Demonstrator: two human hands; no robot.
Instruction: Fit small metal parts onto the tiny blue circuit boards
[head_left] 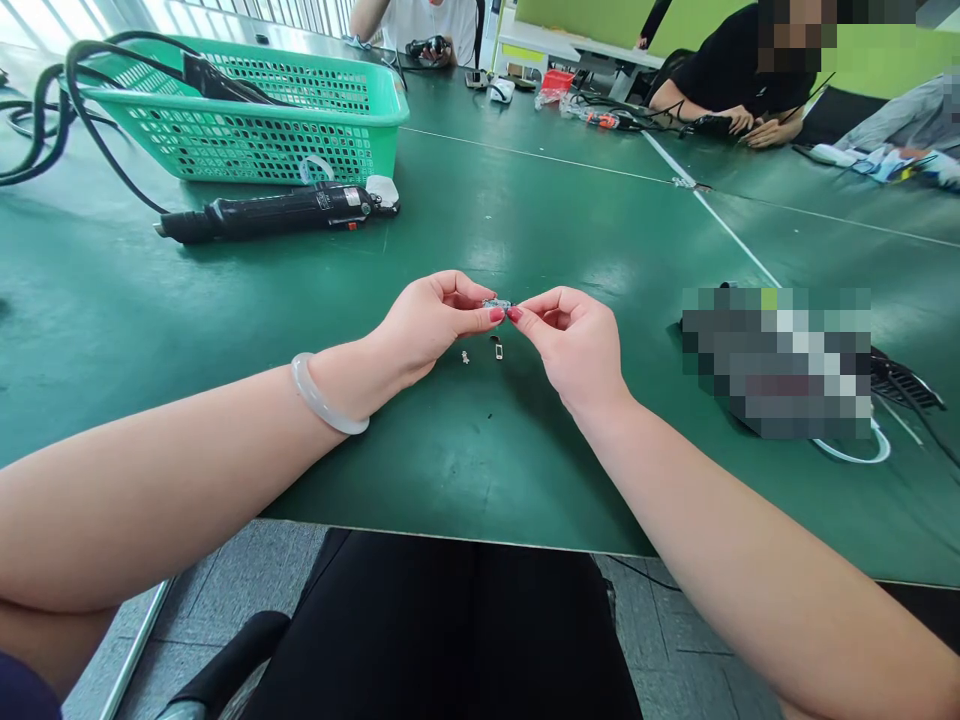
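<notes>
Between my two hands, just above the green table [450,450], is a small grey-blue part [496,305], too small to name more exactly. My left hand [435,315] pinches its left end with thumb and forefinger. From the other side, my right hand [574,335] is closed in a pinch at the part's right end; the fingertips hide much of it. Below the hands lie a tiny metal piece [465,357] and a small rectangular piece with a pale frame [499,351]. A dark speck [490,416] is nearer the table's front edge.
A black electric screwdriver [270,212] with a cable lies before a green perforated basket [247,125]. At the right is a blurred-out dark object [776,365] with cables. Across the table, people handle other items, and a red container [556,82] stands there.
</notes>
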